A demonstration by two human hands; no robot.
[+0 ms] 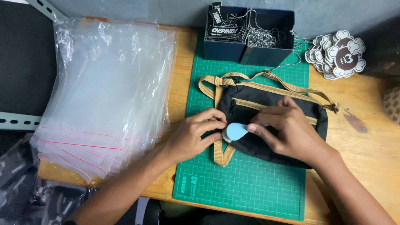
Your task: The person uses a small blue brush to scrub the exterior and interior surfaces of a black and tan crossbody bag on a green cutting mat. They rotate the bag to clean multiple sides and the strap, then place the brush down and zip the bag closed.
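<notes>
- A small light-blue plastic tool with a rounded body [236, 131] sits between the two hands, over the left end of a black fabric sling bag with tan zips and tan webbing strap [266, 125].
- The right hand [287, 131] pinches the blue tool at its right end, thumb and fingers closed round it, and lies across the middle of the bag's front.
- The left hand [196, 135] has its fingers curled, the tips touching the bag's left edge just beside the tool's pale end; whether it grips the fabric or only presses it cannot be told.
- The bag lies flat on a green gridded cutting mat [250, 183], its strap looping out above and below it.
- The mat rests on a pale wooden tabletop [375, 154].
- At the mat's far edge stand two dark-blue open boxes [250, 52] holding black-and-white tags and ball chains.
- To the right of the boxes lies a pile of brown-and-white die-cut stickers [337, 54].
- Well to the left of the mat, a stack of clear zip-seal plastic bags with red lines [104, 104] covers the table's left side.
</notes>
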